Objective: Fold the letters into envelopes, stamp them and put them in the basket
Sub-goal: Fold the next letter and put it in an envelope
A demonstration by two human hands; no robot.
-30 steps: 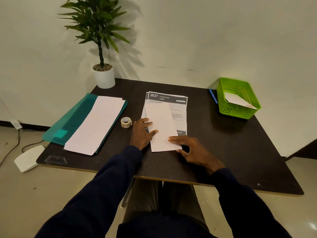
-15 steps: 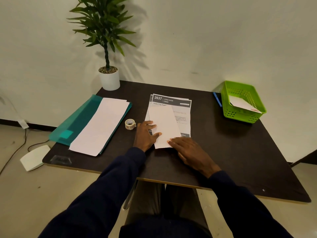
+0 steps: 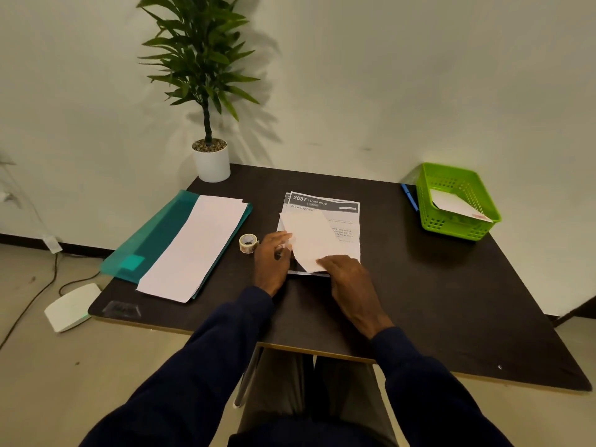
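Observation:
A folded white letter lies tilted on a stack of printed sheets at the middle of the dark table. My left hand holds the letter's left edge, its fingers blurred. My right hand grips the letter's near corner. White envelopes lie on a teal folder at the left. A small roll of stamps sits just left of my left hand. The green basket at the back right holds one white envelope.
A potted plant stands at the table's back left corner. A blue pen lies beside the basket. On the floor at the left are a white device and a cable. The table's near edge runs under my forearms.
The letter has been lifted and turned, now lying askew with its near end raised. Both hands have shifted onto its near end. The camera has tilted slightly.

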